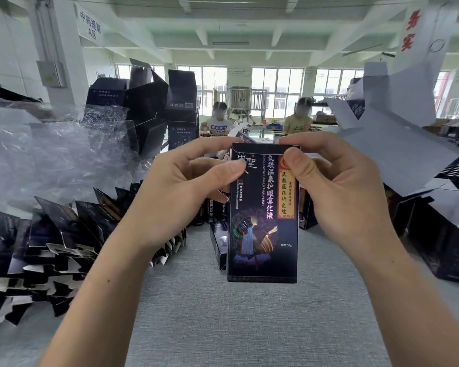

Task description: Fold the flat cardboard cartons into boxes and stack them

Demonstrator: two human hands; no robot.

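Carton (263, 229) upright, top pinched between left hand (186, 192), right hand (337, 186).

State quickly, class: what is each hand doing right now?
Left hand: closed, pinching the carton at its top left corner.
Right hand: closed, pinching the carton at its top right corner.
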